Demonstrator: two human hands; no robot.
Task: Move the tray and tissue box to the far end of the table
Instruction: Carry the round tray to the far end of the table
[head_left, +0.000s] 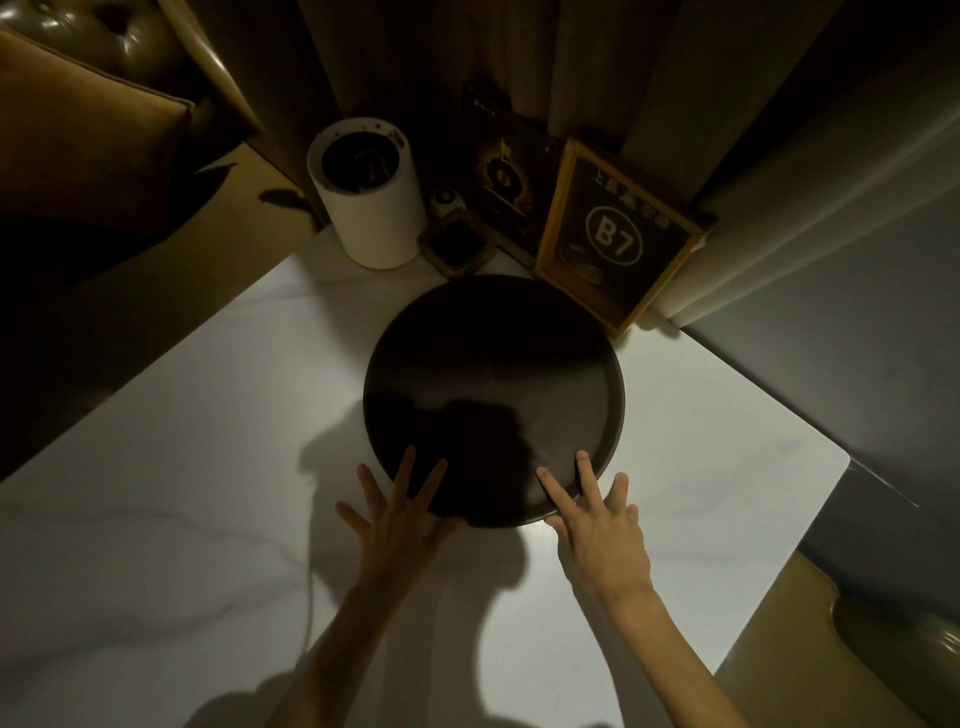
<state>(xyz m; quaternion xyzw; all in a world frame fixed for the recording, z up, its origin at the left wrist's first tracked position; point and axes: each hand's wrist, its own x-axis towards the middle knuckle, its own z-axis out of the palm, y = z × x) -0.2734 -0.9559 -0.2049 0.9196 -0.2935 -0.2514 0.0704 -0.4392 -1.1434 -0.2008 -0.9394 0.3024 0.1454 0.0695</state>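
Observation:
A round dark tray (493, 364) lies on the white marble table (208, 415), its far rim close to the items at the table's far end. My left hand (400, 514) rests on the tray's near-left rim, fingers spread and flat, gripping nothing. On the near-right rim lies my right hand (597, 525), also spread, with two fingertips over the rim. A wood-framed box marked B7 (618, 234) leans at the far right end, just beyond the tray; it looks like the tissue box.
A white cylinder holder (369, 208), a small dark dish (457, 247), a small white round object (444, 200) and a dark card (504, 176) crowd the far end against the wall. Padded seats flank the table left (78, 78) and right (857, 649).

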